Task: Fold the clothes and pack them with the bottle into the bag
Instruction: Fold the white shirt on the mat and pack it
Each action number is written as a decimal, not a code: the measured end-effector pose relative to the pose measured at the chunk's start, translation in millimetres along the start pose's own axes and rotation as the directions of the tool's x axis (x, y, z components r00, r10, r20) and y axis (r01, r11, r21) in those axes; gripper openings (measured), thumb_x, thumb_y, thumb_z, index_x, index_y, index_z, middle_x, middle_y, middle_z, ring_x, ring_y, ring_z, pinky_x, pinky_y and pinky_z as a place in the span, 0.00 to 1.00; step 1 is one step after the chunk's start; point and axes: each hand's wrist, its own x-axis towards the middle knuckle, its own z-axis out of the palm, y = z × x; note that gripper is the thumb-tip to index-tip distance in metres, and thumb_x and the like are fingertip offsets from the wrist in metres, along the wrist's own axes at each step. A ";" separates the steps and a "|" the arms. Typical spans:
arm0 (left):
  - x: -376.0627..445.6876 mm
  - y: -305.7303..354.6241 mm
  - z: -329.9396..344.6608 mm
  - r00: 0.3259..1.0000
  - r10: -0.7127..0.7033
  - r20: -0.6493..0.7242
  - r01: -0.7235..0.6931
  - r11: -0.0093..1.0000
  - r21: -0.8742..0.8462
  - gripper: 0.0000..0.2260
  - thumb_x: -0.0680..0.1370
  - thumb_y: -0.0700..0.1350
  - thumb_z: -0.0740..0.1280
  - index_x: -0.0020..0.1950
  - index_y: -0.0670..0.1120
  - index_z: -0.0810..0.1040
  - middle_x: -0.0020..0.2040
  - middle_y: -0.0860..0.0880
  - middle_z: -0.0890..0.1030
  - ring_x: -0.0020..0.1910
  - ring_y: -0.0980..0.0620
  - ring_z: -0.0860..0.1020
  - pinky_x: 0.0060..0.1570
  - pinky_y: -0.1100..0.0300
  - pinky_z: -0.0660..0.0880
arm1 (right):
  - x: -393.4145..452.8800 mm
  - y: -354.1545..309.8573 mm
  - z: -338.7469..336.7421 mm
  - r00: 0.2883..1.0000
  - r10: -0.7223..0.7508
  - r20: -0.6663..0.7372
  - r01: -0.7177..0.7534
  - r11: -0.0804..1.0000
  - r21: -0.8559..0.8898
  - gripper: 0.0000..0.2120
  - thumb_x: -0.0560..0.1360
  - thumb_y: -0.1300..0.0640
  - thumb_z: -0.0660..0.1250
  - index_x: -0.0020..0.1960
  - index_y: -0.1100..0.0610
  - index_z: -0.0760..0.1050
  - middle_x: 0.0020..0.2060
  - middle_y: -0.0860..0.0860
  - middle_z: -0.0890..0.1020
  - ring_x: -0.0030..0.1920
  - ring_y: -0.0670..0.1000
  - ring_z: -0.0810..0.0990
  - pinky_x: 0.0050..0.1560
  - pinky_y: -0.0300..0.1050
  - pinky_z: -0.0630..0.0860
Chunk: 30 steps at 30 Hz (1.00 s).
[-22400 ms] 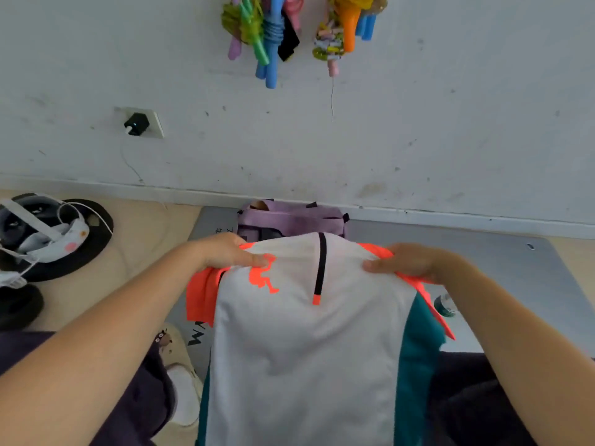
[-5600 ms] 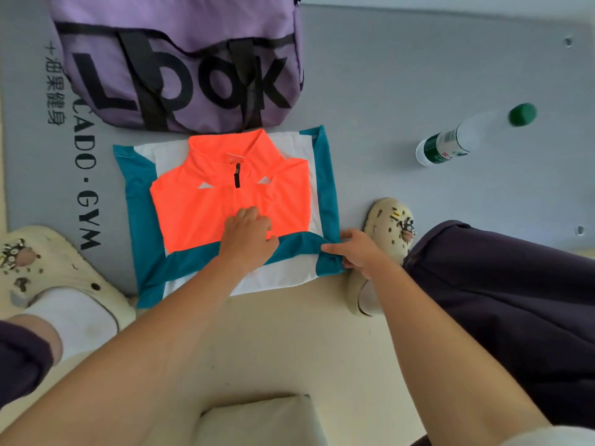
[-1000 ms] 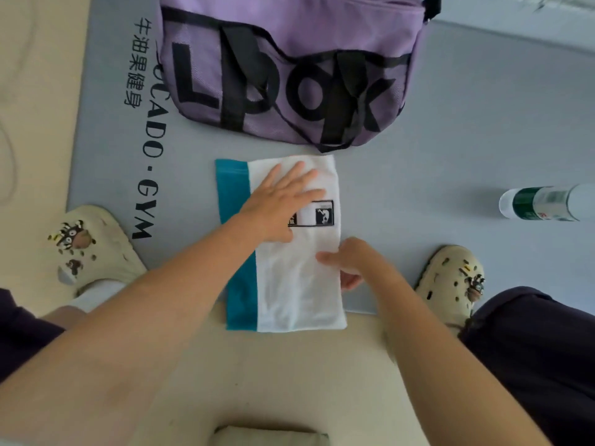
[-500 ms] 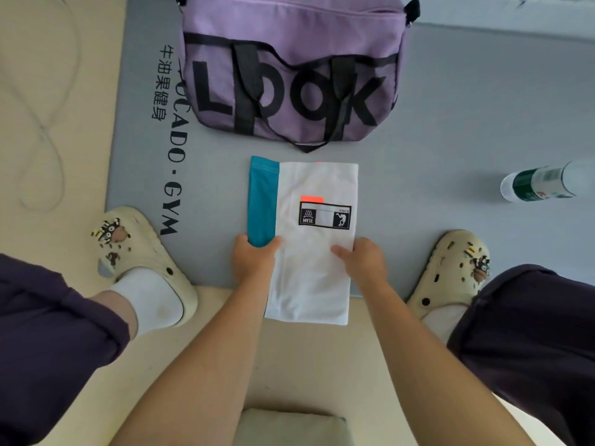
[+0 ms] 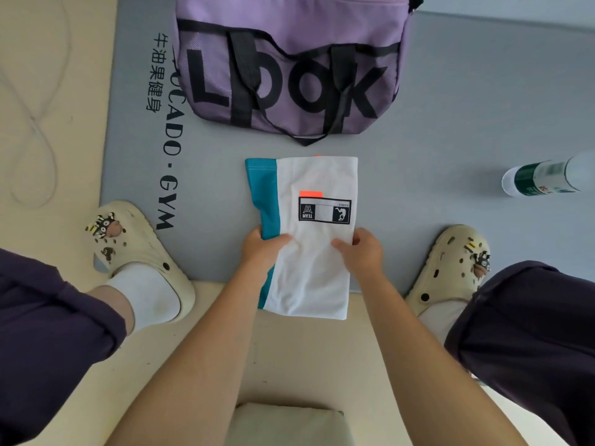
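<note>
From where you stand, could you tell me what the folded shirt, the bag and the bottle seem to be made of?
Shirt: thin, smooth sports knit, probably synthetic; it creases softly under both hands.
Bag: matte purple woven fabric, likely nylon or canvas, with black webbing straps.
Bottle: clear glossy plastic, apparently, with a green paper or film label.

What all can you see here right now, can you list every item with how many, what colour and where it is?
bag: one, purple with black lettering and straps, far end of the mat
shirt: one, folded, white with a teal side, near edge of the mat in front of the bag
bottle: one, clear with green label, lying at the right edge
mat: one, grey with black print, on the floor
cord: one, white, looped on the floor at left
cushion: one, pale, bottom centre
clogs: two, cream, either side of the shirt
left hand: grips the shirt's left edge
right hand: grips the shirt's right edge
</note>
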 end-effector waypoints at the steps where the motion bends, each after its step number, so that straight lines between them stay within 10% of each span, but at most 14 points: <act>1: 2.4 0.0 -5.0 0.997 -0.019 0.071 0.022 0.999 -0.046 0.12 0.70 0.44 0.76 0.51 0.47 0.80 0.46 0.45 0.84 0.42 0.49 0.83 0.44 0.58 0.80 | 1.0 1.0 -2.9 1.000 0.008 0.015 -0.008 1.000 0.029 0.09 0.72 0.56 0.73 0.42 0.57 0.73 0.33 0.46 0.76 0.32 0.46 0.73 0.26 0.31 0.66; 5: 7.4 4.3 -20.5 0.941 -0.037 0.336 0.104 0.977 -0.185 0.21 0.69 0.40 0.77 0.61 0.43 0.79 0.54 0.45 0.85 0.55 0.42 0.82 0.59 0.47 0.77 | 3.5 7.3 -18.7 0.992 0.047 0.117 -0.075 0.964 0.254 0.09 0.72 0.57 0.74 0.46 0.58 0.76 0.38 0.48 0.81 0.36 0.46 0.78 0.32 0.32 0.74; 12: 6.8 25.9 -39.3 0.841 0.004 0.540 0.140 0.964 -0.226 0.20 0.68 0.44 0.76 0.58 0.46 0.81 0.56 0.47 0.85 0.54 0.49 0.83 0.50 0.57 0.80 | 8.1 -5.4 -47.2 0.921 -0.045 0.386 -0.190 0.816 0.547 0.12 0.72 0.60 0.74 0.49 0.55 0.72 0.42 0.52 0.84 0.45 0.55 0.81 0.48 0.46 0.77; 18: 2.3 73.9 -36.6 0.967 0.217 0.132 -0.159 0.921 -0.355 0.23 0.69 0.43 0.78 0.63 0.44 0.77 0.55 0.46 0.85 0.56 0.44 0.82 0.54 0.51 0.79 | 2.6 -53.8 -64.7 0.917 -0.312 0.249 0.075 0.749 0.658 0.18 0.75 0.61 0.70 0.61 0.44 0.76 0.41 0.53 0.84 0.44 0.51 0.82 0.48 0.44 0.79; 21: -4.0 99.5 -40.6 0.899 0.436 -0.046 -0.421 0.826 -0.374 0.35 0.69 0.43 0.78 0.73 0.57 0.67 0.65 0.54 0.78 0.60 0.55 0.79 0.58 0.60 0.77 | 1.2 -82.3 -71.6 0.881 -0.428 0.202 0.191 0.712 0.676 0.16 0.74 0.66 0.70 0.57 0.50 0.80 0.48 0.51 0.85 0.47 0.48 0.82 0.51 0.41 0.77; 25: -7.9 122.5 -57.8 0.806 0.566 0.173 -0.569 0.821 -0.038 0.29 0.67 0.43 0.79 0.64 0.63 0.76 0.64 0.59 0.78 0.64 0.58 0.75 0.65 0.57 0.72 | 2.0 -104.1 -83.5 0.875 -0.451 0.176 0.317 0.808 0.496 0.23 0.71 0.68 0.72 0.59 0.46 0.78 0.47 0.54 0.85 0.45 0.48 0.82 0.52 0.44 0.79; 30: -8.6 134.7 -59.8 0.791 0.568 0.229 -0.611 0.707 0.355 0.24 0.68 0.42 0.78 0.62 0.56 0.78 0.59 0.55 0.80 0.57 0.53 0.76 0.55 0.62 0.70 | 6.0 -116.6 -83.5 0.853 -0.521 0.041 0.520 0.839 -0.161 0.18 0.71 0.60 0.73 0.57 0.43 0.79 0.46 0.42 0.83 0.44 0.45 0.78 0.48 0.35 0.69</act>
